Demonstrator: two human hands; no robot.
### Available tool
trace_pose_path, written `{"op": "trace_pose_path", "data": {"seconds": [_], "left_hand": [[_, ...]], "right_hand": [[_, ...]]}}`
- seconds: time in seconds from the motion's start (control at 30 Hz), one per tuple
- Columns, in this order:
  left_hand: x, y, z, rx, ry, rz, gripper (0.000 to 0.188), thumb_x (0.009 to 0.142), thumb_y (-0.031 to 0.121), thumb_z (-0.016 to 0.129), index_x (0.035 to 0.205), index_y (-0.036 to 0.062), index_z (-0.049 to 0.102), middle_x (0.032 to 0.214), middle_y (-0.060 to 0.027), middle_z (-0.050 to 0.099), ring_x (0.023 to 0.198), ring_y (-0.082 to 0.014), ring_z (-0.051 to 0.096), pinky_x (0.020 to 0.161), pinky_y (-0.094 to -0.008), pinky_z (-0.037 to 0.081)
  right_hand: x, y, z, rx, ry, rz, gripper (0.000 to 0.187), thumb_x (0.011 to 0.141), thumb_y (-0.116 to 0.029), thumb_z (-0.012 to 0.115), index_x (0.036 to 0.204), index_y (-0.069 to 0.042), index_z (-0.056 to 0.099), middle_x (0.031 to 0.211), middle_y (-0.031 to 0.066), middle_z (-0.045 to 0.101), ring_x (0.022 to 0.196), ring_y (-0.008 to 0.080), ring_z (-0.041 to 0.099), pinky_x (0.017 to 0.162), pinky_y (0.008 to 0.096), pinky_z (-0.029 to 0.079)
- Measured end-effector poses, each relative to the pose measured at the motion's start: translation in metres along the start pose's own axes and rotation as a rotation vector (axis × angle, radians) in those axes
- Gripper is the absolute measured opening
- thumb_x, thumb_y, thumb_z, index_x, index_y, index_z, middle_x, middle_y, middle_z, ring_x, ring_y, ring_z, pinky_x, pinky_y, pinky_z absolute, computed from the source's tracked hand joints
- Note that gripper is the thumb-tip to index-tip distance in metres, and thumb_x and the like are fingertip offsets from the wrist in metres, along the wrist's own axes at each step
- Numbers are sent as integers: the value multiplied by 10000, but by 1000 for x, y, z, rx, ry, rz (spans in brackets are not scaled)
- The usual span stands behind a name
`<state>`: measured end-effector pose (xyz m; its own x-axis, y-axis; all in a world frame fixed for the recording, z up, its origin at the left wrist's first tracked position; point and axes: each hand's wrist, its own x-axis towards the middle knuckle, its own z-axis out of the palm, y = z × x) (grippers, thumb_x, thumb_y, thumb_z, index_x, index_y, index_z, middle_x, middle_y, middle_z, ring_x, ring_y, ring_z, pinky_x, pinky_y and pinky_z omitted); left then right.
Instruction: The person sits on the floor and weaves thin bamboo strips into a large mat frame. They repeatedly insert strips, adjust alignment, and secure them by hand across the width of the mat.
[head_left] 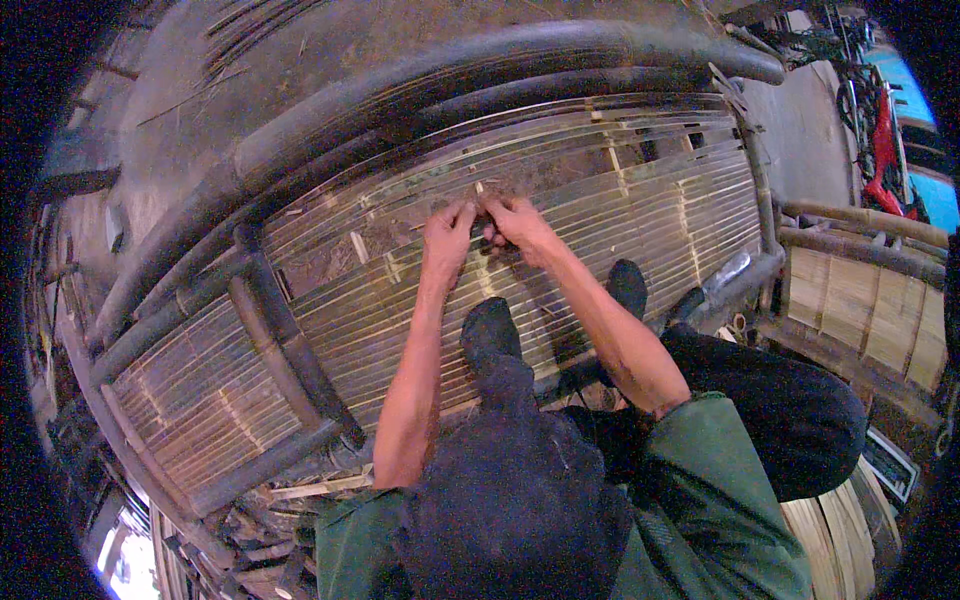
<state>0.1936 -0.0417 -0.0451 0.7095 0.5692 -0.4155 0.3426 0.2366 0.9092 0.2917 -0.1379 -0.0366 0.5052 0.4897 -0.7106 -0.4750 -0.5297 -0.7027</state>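
Observation:
Both of my hands meet over the slatted bamboo bench, beside a long gap in its slats. My left hand is closed in a pinch, its fingertips close to those of the other hand. My right hand is also pinched, with its fingers curled under. Whatever they grip is too small and blurred to make out. Just beyond the fingertips shows a pale piece of bamboo, part of a crosswise line under the slats. Long thin bamboo strips run lengthwise past the far side of my hands.
My dark-clad feet rest on the slats near my hands. Thick bamboo poles frame the bench's far side. A short bamboo crosspiece stands at left. Right of the bench is another bamboo piece, with a red object behind.

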Motion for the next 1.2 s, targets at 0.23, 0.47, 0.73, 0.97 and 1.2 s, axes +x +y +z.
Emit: {"op": "trace_pose_path", "data": {"seconds": [0.23,0.47,0.73,0.97,1.2], "left_hand": [[3,-13,-7,242,-198,121,259,887,242,542,906,12,660,746,-79,658,666,-156,579,645,-320,460],[3,-2,-1,520,69,288,217,831,206,583,900,6,633,825,-179,641,777,-355,600,727,-399,451],[1,-1,-1,591,-59,615,201,814,211,611,885,25,636,839,-176,610,824,-346,592,737,-403,451],[6,14,-11,610,93,193,281,905,249,526,854,-9,627,743,-205,582,685,-348,566,654,-375,446],[7,19,-9,556,51,325,272,905,243,528,893,-9,629,795,-198,596,738,-339,593,670,-372,457]], "right_hand": [[-5,8,-4,416,-41,234,251,877,-350,604,857,-103,560,566,-50,439,443,41,370,421,225,379],[-13,4,-67,-929,-256,14,290,876,-338,599,756,-74,606,566,-26,516,489,81,472,450,265,397],[-55,-80,-61,-217,-443,-156,299,915,-348,537,877,-70,639,598,-21,547,524,54,462,485,223,393],[46,1,-39,-419,-225,-42,474,958,-456,347,1066,-56,577,621,42,573,479,101,492,424,265,414],[72,9,-40,-750,-314,-6,435,952,-446,344,1191,-125,515,648,70,580,477,164,514,402,308,400]]}}
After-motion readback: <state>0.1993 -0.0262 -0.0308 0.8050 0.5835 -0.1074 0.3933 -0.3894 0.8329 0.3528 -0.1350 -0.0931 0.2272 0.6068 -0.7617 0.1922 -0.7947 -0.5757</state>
